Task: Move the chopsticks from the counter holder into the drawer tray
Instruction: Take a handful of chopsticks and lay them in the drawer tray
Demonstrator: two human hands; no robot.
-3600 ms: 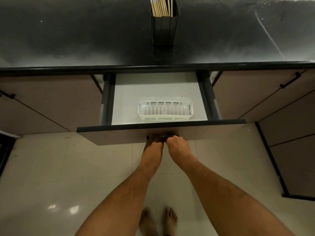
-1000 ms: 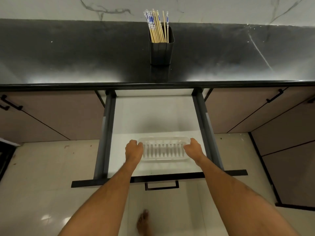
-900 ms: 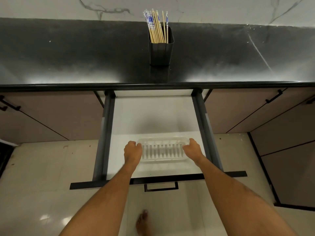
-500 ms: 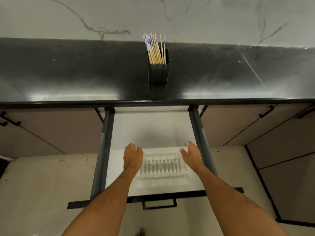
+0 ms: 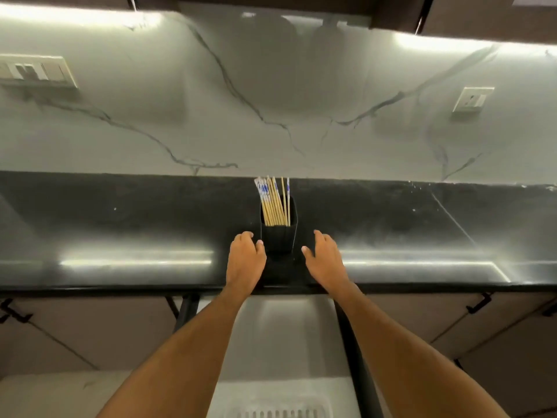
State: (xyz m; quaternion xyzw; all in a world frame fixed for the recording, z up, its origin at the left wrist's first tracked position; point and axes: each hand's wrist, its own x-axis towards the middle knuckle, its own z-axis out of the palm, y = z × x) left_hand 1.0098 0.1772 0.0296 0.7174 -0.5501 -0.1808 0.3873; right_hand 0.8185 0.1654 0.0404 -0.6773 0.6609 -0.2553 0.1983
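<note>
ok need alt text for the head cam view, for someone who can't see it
Two bare hands, left hand and right hand, reach open on either side of a black holder of chopsticks on a dark counter, neither gripping it. Below, the open drawer shows the rim of a white tray; a marble wall stands behind.

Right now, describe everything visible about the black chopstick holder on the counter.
The black holder is a tall, square-sided cup, matte and dark, standing upright on the glossy black counter near its middle. Its open top holds a bundle of pale wooden chopsticks, some with blue-and-white ends, leaning left. The left hand and right hand flank it, fingers spread; the left thumb looks close to its wall, but contact is unclear.
</note>
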